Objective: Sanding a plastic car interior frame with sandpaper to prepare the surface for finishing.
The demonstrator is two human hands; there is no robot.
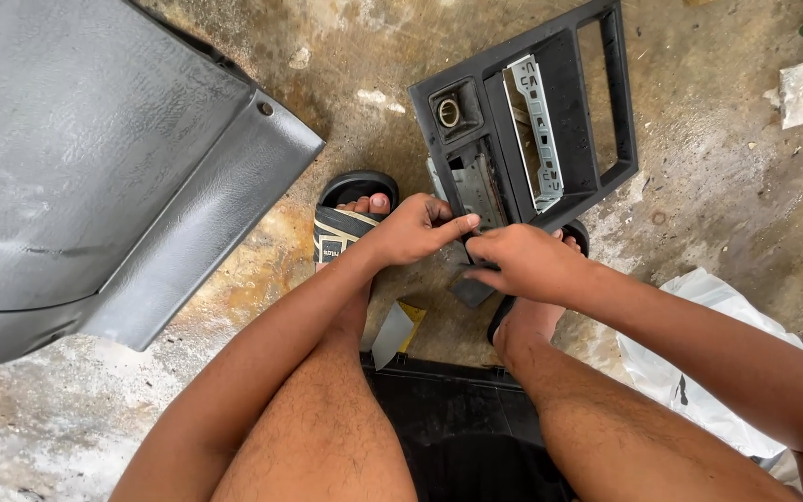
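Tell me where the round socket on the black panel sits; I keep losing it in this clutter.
In the head view, the round socket sits at the black panel's upper-left corner, above the left hand and left of the metal bracket.

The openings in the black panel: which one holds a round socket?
The small square opening at the upper left corner of the black panel; the other, larger openings show metal brackets or bare floor.

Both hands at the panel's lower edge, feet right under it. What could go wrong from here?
1. The black panel rests on edge on the floor; if the left hand or right hand slips, it may tip onto the toes.
2. The bare metal bracket sits close to the fingers and its edges could cut.
3. A small dark piece under the right hand could drop among the floor clutter.
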